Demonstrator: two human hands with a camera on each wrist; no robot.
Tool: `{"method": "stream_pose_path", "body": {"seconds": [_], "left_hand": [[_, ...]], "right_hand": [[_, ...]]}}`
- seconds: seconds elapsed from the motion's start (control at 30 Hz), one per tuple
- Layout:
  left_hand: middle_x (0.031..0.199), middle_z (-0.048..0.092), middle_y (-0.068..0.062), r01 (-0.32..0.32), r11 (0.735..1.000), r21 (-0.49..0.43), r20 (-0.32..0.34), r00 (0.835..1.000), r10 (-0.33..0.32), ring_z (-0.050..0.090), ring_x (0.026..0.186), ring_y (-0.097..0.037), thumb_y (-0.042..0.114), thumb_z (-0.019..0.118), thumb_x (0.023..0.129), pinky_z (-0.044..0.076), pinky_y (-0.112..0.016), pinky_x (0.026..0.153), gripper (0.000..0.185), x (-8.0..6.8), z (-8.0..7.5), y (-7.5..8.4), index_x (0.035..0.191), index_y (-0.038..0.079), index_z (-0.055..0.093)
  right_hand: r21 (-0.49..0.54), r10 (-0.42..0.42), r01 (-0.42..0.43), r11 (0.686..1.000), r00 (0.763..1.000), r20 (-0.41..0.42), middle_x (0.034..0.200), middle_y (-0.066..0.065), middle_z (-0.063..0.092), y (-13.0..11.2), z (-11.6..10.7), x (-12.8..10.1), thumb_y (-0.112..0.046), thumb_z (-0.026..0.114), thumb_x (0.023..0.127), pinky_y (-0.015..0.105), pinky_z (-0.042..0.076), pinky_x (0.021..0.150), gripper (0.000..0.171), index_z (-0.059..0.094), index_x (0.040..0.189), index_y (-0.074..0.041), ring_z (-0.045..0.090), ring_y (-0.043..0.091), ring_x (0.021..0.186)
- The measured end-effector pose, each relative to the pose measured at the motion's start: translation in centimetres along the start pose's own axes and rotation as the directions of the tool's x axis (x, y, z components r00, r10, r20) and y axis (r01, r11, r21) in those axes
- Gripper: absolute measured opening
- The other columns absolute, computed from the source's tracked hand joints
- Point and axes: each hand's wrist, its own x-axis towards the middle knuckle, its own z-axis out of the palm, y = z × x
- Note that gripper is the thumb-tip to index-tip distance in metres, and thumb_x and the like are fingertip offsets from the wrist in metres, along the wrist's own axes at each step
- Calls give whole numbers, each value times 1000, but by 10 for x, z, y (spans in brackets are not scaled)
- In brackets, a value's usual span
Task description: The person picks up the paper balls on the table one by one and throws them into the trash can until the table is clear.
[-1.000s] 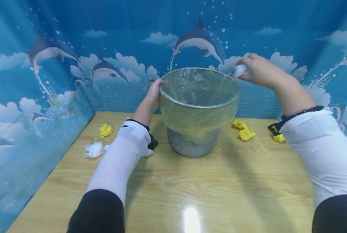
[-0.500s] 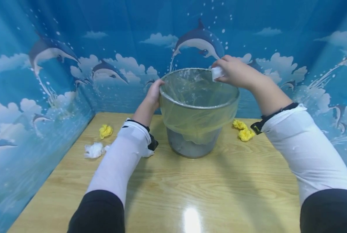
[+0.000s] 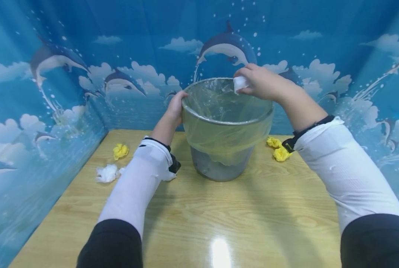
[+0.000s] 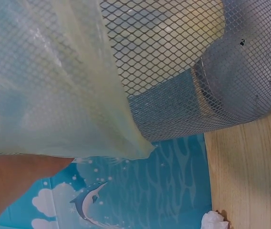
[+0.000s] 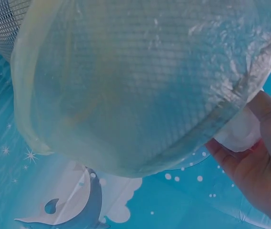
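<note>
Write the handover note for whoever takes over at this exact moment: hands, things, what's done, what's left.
Left hand grips the rim of the lined mesh bin, steadying it.
Right hand pinches a white paper wad above the bin's open mouth, not released.
On the table: yellow wad and white wad to the left, two yellow wads to the right.
Done: wad carried over the bin. Left: probably drop it, then collect the rest.

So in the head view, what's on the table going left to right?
White paper wad → yellow paper ball → left hand gripping the rim → lined mesh bin → right hand holding a white wad → two yellow balls.
</note>
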Motion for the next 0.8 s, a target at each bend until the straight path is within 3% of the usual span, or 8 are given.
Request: {"method": "stream_pose_path", "body": {"seconds": [0.27, 0.43, 0.63, 0.8], "left_hand": [[108, 48, 1, -13, 1000, -8, -3, 1000, 13, 49, 80, -13, 28, 39, 100, 42, -28, 80, 40, 1, 0, -1, 137, 11, 44], [103, 48, 2, -12, 1000, -20, 10, 1000, 12, 49, 79, -12, 27, 38, 101, 42, -27, 78, 34, 1, -1, -1, 130, 11, 47], [103, 47, 1, -10, 1000, -26, 5, 1000, 10, 49, 78, -13, 28, 39, 101, 42, -28, 76, 23, 1, 0, -1, 115, 13, 49], [104, 48, 0, -6, 1000, -24, 8, 1000, 6, 49, 73, -12, 28, 39, 100, 42, -28, 75, 24, 2, -1, 0, 117, 13, 49]], "right_hand": [[7, -9, 9, 1000, 1000, -4, 135, 27, 43, -1, 2, 1, -19, 59, 97, 55, 43, 98, 51, 41, 141, 0, 47, 42, 119], [0, -17, 17, 1000, 1000, 1, 137, 27, 42, -1, 3, 3, -22, 59, 97, 56, 41, 100, 54, 39, 142, -1, 45, 43, 122], [-18, 0, 1, 1000, 999, 50, 156, 25, 21, -2, 3, 4, -32, 57, 98, 58, 19, 115, 70, 22, 153, -7, 18, 44, 144], [-51, 13, -10, 999, 998, 66, 160, 24, 6, 1, 2, 2, -37, 54, 98, 59, 9, 117, 73, 17, 155, -8, 3, 44, 147]]}}
